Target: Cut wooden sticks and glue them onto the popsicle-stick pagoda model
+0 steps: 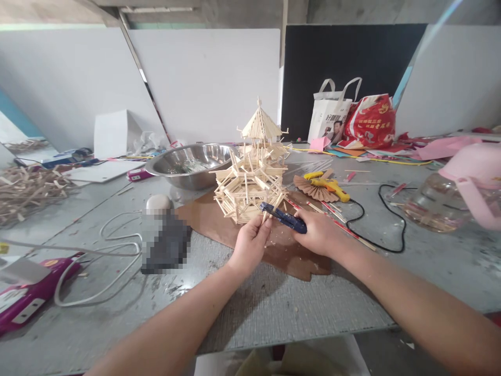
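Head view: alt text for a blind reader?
Left hand pinches a thin stick and right hand holds a blue hand tool close to it, in front of a stick pagoda. A steel bowl sits left of the pagoda, a yellow glue gun right.

Bare forearms (183, 317) slant inward over the near edge of the bench (313, 313), the left hand (251, 239) pinching, the right hand (319, 232) curled in a grip

Pagoda (252, 175) on cardboard (207, 216), basin (182, 178) left, bottle (434, 203) right
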The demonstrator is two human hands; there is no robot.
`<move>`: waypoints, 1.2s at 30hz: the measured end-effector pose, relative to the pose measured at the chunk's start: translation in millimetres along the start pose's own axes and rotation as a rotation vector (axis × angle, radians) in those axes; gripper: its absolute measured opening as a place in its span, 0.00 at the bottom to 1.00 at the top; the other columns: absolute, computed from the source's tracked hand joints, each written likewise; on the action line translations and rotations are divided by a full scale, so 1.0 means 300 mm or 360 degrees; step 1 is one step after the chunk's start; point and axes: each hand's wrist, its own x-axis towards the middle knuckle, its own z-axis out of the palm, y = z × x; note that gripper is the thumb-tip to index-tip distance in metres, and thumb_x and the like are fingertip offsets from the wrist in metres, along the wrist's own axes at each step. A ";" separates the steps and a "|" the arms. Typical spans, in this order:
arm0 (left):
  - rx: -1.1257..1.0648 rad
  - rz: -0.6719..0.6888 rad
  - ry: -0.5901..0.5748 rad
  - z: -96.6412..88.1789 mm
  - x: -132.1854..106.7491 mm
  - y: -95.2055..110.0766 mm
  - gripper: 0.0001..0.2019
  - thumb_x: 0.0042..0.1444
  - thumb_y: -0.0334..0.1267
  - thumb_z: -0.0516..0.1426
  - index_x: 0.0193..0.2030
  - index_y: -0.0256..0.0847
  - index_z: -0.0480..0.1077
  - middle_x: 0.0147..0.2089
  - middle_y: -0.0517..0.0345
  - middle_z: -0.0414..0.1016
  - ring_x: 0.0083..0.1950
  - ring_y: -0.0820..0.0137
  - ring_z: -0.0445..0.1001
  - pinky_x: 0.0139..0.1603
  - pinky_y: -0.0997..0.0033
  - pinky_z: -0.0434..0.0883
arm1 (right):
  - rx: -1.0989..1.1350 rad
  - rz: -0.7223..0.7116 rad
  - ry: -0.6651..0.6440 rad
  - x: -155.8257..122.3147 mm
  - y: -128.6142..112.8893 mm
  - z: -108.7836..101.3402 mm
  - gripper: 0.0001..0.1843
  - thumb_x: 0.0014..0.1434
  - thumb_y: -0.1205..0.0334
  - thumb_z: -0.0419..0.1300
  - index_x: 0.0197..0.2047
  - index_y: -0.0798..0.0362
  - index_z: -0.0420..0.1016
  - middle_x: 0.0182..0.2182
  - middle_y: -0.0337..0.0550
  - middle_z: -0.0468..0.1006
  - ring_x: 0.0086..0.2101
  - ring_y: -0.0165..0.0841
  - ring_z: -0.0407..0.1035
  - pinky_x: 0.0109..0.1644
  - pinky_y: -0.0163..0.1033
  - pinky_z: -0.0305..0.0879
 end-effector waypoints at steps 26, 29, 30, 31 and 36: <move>-0.0185 0.0172 -0.0048 0.008 -0.028 0.023 0.14 0.52 0.45 0.50 0.23 0.38 0.56 0.18 0.68 0.46 0.20 0.81 0.45 0.21 0.80 0.50 | 0.0472 -0.0557 0.0073 0.016 0.048 0.016 0.23 0.45 0.66 0.54 0.47 0.54 0.59 0.43 0.49 0.69 0.41 0.38 0.64 0.43 0.43 0.59; -0.0021 0.0310 -0.0014 0.004 -0.036 0.035 0.13 0.52 0.43 0.50 0.23 0.37 0.57 0.19 0.67 0.47 0.22 0.80 0.47 0.22 0.80 0.52 | 0.0516 -0.0621 0.0086 0.013 0.043 0.007 0.25 0.44 0.66 0.54 0.48 0.55 0.57 0.43 0.50 0.68 0.41 0.38 0.64 0.44 0.43 0.59; 0.0071 0.0371 0.0008 0.001 -0.036 0.037 0.12 0.53 0.42 0.49 0.23 0.37 0.57 0.20 0.67 0.48 0.22 0.80 0.47 0.23 0.80 0.52 | 0.0523 -0.0629 0.0081 0.013 0.040 0.005 0.24 0.44 0.67 0.54 0.48 0.55 0.57 0.42 0.50 0.69 0.41 0.38 0.64 0.43 0.43 0.60; 0.0170 0.0439 0.0032 -0.003 -0.035 0.039 0.12 0.53 0.40 0.49 0.22 0.37 0.57 0.20 0.66 0.48 0.23 0.80 0.48 0.23 0.80 0.52 | 0.0525 -0.0632 0.0072 0.013 0.038 0.003 0.24 0.44 0.67 0.54 0.47 0.55 0.57 0.42 0.50 0.69 0.41 0.37 0.64 0.43 0.43 0.60; 0.0556 0.0743 0.0091 -0.020 -0.028 0.040 0.11 0.53 0.34 0.48 0.21 0.38 0.53 0.20 0.66 0.50 0.22 0.81 0.50 0.23 0.82 0.53 | 0.0520 -0.0659 0.0033 0.015 0.033 0.001 0.23 0.44 0.68 0.54 0.46 0.56 0.58 0.41 0.51 0.69 0.40 0.37 0.63 0.43 0.42 0.60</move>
